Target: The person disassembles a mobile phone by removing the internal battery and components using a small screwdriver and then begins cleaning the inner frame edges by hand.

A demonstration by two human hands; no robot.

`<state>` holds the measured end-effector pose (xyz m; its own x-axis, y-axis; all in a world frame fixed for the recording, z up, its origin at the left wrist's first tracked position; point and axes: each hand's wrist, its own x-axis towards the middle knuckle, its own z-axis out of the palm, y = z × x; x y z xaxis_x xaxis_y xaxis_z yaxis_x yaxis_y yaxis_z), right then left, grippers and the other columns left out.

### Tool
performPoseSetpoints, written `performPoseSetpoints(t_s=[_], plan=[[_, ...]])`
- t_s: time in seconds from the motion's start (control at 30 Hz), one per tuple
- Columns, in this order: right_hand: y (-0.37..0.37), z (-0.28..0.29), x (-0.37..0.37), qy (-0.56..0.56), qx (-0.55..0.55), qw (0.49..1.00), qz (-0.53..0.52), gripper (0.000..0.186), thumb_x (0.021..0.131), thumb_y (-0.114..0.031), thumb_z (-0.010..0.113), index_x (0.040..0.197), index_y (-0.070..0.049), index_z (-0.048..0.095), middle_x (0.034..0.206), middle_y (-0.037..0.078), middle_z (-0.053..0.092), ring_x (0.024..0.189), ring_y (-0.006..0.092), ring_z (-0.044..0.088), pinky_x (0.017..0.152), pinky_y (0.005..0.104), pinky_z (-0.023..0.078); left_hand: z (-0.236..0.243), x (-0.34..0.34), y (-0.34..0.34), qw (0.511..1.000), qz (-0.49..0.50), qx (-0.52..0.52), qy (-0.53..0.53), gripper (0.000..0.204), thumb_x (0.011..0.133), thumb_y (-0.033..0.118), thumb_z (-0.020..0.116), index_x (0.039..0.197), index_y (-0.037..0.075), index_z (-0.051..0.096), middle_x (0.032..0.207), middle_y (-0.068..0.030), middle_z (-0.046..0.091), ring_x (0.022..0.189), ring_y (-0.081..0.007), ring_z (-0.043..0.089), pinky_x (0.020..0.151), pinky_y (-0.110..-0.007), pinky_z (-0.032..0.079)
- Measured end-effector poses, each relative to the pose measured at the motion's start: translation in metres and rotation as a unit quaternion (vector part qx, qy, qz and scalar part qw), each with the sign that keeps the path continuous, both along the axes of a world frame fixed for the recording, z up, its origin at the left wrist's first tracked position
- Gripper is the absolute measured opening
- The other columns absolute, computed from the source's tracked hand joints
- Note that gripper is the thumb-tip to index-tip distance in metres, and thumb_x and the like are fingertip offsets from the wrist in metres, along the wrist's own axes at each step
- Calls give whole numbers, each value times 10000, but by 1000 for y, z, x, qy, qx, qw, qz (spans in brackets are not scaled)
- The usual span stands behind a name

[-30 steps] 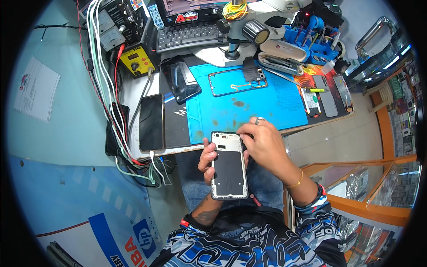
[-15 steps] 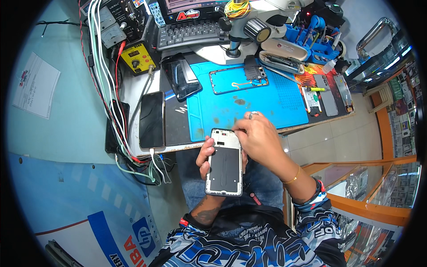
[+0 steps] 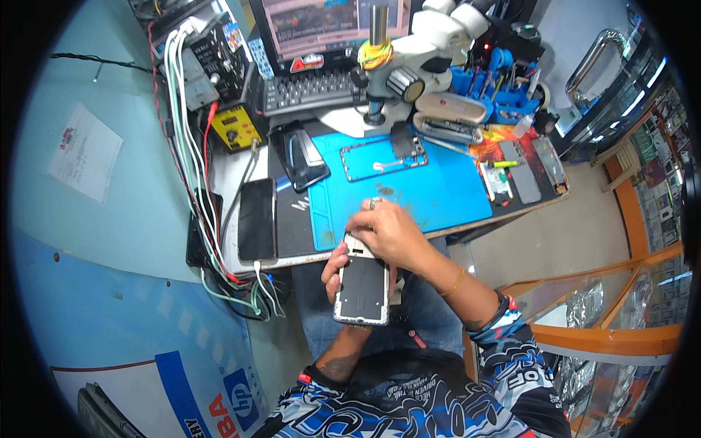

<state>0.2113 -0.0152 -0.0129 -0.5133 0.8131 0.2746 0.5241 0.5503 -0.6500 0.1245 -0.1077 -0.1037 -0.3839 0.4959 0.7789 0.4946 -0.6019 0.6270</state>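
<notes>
My left hand (image 3: 334, 271) is closed around a phone frame (image 3: 364, 286), held upright over my lap below the bench edge. A large dark panel fills most of the frame, with a whitish strip at its top and worn whitish edges. My right hand (image 3: 393, 233) bends over the frame's top end, its fingers pinched together and touching or very near the upper edge. Whatever lies between those fingertips is hidden. Beyond my hands, a bare phone housing (image 3: 344, 166) with a thin flex cable rests on the blue mat (image 3: 438, 196).
Dark phones (image 3: 258, 219) lie at the bench's left, one plugged into a white cable. Behind the mat stand a microscope (image 3: 377, 80), a keyboard (image 3: 310, 93) and a yellow-fronted station (image 3: 235, 130). Blue tool holders (image 3: 504, 102) and an open case (image 3: 447, 120) sit at the right.
My right hand has shifted left over the frame's top end and now covers more of it. The whole view has tilted, so the bench sits lower in the picture.
</notes>
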Motion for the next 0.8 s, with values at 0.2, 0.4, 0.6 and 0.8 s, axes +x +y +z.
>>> performPoseSetpoints(t_s=[0.2,0.4,0.6,0.8], plan=[[-14,8,26,148,-60,985,-59,128,901,-110,721,1000,-34,746,867,91,652,835,234,622,766,354,488,14,-7,-1,991,-56,-91,-77,1048,783,146,907,1509,-9,166,1403,-166,433,1348,-307,482,1142,-461,421],[-54,40,73,148,28,989,-12,188,812,-75,816,985,-37,750,891,84,664,837,229,619,715,348,494,59,-9,9,953,-185,-119,-209,1014,818,41,867,1547,9,164,1350,-144,521,1237,-228,567,1041,-383,502],[-38,39,89,104,173,977,-74,189,787,-5,811,960,-20,735,891,123,680,837,300,638,726,394,509,81,3,64,830,-409,-223,-306,1047,846,43,856,1613,78,144,1375,-134,539,1248,-227,574,1046,-392,515],[8,34,106,28,344,928,-143,133,796,-9,788,908,-24,718,836,118,656,794,324,614,702,434,507,92,-52,120,961,-73,-247,98,1109,803,557,843,1562,-60,321,1391,-293,574,1295,-377,581,1081,-449,473]])
